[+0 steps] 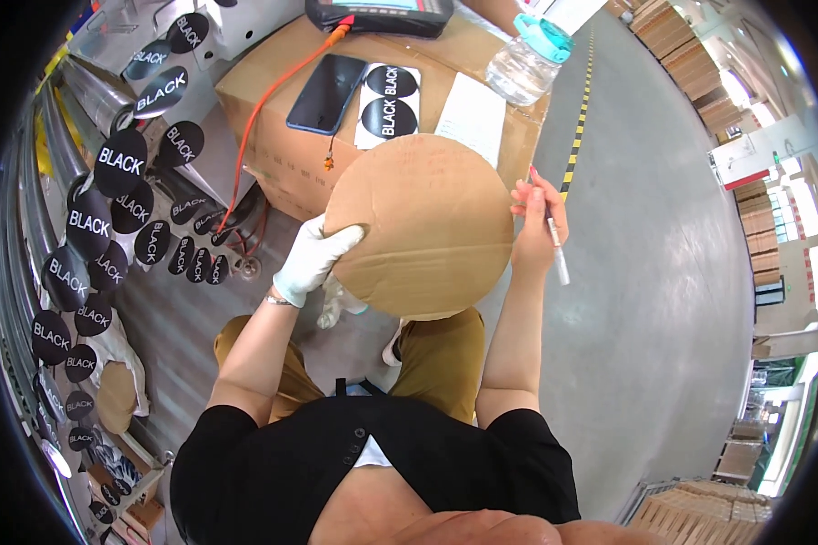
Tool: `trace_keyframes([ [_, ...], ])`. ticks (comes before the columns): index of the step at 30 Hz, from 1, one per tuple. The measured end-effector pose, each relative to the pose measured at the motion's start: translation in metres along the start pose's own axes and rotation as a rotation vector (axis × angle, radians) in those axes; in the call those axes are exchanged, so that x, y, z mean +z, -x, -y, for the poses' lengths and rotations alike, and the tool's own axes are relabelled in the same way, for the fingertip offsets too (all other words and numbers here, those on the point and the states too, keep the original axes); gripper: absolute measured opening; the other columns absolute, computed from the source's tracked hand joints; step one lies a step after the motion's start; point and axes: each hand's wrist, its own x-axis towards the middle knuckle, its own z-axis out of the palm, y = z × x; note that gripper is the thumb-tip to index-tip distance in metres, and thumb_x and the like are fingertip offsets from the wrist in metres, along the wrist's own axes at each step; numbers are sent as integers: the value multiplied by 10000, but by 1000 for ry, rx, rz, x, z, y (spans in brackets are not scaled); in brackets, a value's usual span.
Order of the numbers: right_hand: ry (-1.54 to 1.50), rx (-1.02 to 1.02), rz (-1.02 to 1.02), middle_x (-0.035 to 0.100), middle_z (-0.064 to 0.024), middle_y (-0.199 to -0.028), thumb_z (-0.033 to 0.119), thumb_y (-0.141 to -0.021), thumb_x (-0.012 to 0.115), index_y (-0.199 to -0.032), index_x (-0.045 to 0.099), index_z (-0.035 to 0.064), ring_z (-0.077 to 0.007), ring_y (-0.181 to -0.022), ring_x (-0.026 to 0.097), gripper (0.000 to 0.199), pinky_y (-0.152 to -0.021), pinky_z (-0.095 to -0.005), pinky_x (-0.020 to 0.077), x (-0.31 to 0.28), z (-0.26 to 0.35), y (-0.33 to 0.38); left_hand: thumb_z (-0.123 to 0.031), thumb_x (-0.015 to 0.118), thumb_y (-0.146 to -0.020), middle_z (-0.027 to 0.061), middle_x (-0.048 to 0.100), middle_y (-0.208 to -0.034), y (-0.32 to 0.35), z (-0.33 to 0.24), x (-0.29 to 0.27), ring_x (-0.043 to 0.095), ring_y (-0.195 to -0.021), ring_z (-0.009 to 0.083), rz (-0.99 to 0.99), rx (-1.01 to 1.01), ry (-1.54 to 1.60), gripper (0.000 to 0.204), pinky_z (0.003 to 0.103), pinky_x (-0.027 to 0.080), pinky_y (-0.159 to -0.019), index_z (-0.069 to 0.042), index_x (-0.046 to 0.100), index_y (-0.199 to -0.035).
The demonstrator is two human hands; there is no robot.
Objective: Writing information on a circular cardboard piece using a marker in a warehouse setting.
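A round brown cardboard disc (423, 227) is held up in front of me, with creases across its face. My left hand (314, 257), in a white glove, grips its left edge with the thumb lying on the face. Beside the right edge is my bare right hand (541, 221), closed around a slim white pen (557, 250) that points down and away from the disc. Whether the right fingers also touch the rim I cannot tell. A crumpled white thing (334, 304), perhaps a glove, shows below the disc's lower left.
A large cardboard box (286, 173) bears a phone (327, 94), a sheet of round black labels (389, 104), a white paper (471, 123) and a water bottle (529, 62). An orange cable (262, 107) runs down its left side. Flat cardboard stacks (754, 232) stand far right.
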Motion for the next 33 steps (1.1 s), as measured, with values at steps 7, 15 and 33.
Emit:
trace_keyframes([
  [7,80,-191,123,623,-68,-1030,51,-815,648,-1151,555,25,-89,-893,567,350,-740,-225,449,-24,51,37,-115,659,-818,40,610,-1077,54,-14,15,556,-955,104,4,77,-84,378,276,447,-856,19,553,-1156],
  [15,-11,-95,197,602,-24,-948,-6,-806,637,-1114,559,33,-58,-785,529,320,-670,-194,436,-30,95,86,-113,657,-820,44,620,-1059,122,-28,21,567,-922,104,-23,95,-95,359,275,456,-831,29,565,-1137],
  [33,-14,-159,264,607,-33,-937,-34,-811,618,-1100,560,22,-74,-817,549,301,-720,-203,446,-19,74,87,-119,658,-823,37,628,-1027,130,-34,13,570,-898,90,-46,100,-110,327,268,462,-819,25,587,-1107],
])
